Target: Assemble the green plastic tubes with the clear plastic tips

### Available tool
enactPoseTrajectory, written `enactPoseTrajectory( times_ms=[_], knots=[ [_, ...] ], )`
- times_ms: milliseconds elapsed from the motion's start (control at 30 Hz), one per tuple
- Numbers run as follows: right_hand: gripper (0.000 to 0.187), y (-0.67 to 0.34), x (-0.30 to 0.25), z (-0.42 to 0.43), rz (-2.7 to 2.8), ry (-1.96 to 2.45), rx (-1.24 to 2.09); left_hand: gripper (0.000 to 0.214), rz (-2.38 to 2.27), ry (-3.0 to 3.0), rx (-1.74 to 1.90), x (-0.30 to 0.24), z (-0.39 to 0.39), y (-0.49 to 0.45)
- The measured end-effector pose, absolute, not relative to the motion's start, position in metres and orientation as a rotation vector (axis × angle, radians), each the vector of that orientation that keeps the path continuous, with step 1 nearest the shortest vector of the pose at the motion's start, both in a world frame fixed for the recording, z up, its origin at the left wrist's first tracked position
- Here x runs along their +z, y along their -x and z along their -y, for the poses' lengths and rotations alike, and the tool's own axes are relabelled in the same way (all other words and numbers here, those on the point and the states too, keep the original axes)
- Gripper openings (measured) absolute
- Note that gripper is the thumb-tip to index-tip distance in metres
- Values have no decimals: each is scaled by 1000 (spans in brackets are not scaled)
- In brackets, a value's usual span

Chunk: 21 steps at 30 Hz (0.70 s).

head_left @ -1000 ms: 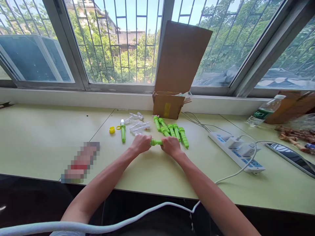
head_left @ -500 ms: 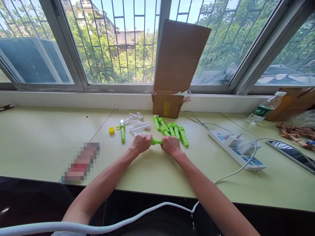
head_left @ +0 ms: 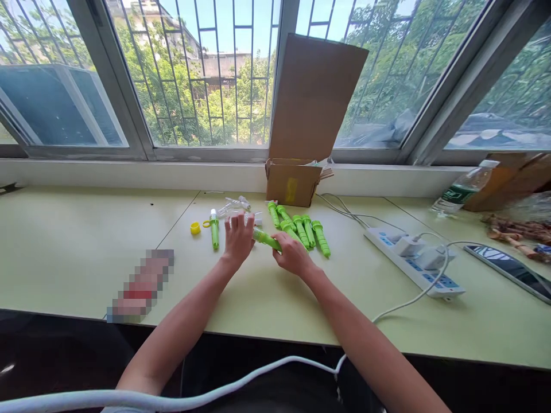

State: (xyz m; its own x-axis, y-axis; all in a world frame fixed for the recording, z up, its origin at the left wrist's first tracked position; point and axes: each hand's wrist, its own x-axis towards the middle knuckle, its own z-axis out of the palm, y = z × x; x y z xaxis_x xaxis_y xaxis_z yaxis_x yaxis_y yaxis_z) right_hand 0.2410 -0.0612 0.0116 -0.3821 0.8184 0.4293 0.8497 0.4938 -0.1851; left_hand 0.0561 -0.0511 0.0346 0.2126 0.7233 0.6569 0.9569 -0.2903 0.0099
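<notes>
Well, far left on the desk (head_left: 77,229) lie a yellow cap (head_left: 196,228) & a green tube w/ white tip (head_left: 214,230). My left hand (head_left: 238,238) is spread, fingers out over the clear plastic pieces (head_left: 236,206); can't tell if it touches one. Just beside it, the green plastic piece (head_left: 266,238) sits tilted, far end pinched btwn thumb & fingers of my right hand (head_left: 294,256), prob. to keep the free end clear. Right of that, spare green pieces (head_left: 307,229) lie in a row near the cardboard box (head_left: 293,183), within reach.
</notes>
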Motion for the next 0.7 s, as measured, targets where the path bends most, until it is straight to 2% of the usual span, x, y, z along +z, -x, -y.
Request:
enactPoseTrajectory(
  times_ms=[100, 200, 267, 400, 533, 700],
  knots=[
    [23, -236, 10, 64, 2266, 1218, 63, 62, 1673, 1940, -999, 33, 48, -52],
    [34, -230, 9, 67, 2142, 1171, 186, 66, 1710, 1940, -1188, 31, 47, -53],
    [38, -226, 8, 68, 2051, 1179, 228, 59, 1727, 1995, -1287, 28, 47, -57],
    [42, -221, 4, 67, 1896, 1175, 205, 30, 1683, 2367, -1363, 20, 50, -67],
    [57, -218, -3, 63, 1942, 1027, 163, 26, 1545, 2687, -1500, 13, 54, -79],
    [66, -217, -10, 62, 2055, 976, 213, 27, 1663, 2578, -1854, 11, 55, -85]
  ],
)
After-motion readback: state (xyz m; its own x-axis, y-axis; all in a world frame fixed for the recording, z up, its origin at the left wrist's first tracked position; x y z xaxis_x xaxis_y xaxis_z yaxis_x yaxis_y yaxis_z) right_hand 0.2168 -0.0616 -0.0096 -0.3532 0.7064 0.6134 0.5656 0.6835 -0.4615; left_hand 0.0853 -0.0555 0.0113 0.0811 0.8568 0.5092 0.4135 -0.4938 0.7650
